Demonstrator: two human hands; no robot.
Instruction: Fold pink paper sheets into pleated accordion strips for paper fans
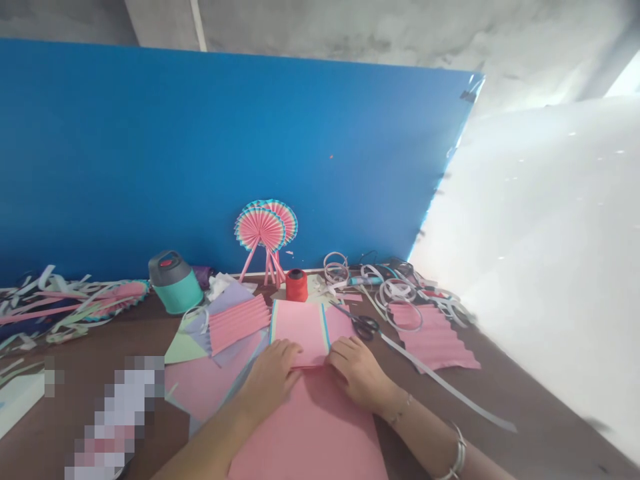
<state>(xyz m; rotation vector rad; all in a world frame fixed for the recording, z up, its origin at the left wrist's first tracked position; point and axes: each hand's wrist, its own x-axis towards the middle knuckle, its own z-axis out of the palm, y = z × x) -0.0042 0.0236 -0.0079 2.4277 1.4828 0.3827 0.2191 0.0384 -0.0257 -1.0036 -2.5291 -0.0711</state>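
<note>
A pink sheet of paper (299, 332) with cream and blue stripes along its two sides lies in front of me, on top of a larger pink sheet (305, 427). My left hand (274, 365) grips the near left corner of the striped paper, its fingers curled over the edge. At the near right corner my right hand (354, 367) holds the same edge, fingers bent and thumb underneath. The near edge looks folded between the two hands. Just beyond the paper stands a spool of red thread (297, 287). Black-handled scissors (364, 325) lie to the right of it.
Pleated pink papers (239, 323) lie left, and another pleated sheet (437, 339) right. Round paper fans (261, 230) on sticks lean against the blue board (240, 133). A teal and grey container (175, 283) stands left. Curled paper strips (397, 290) and a long white strip (445, 381) lie right.
</note>
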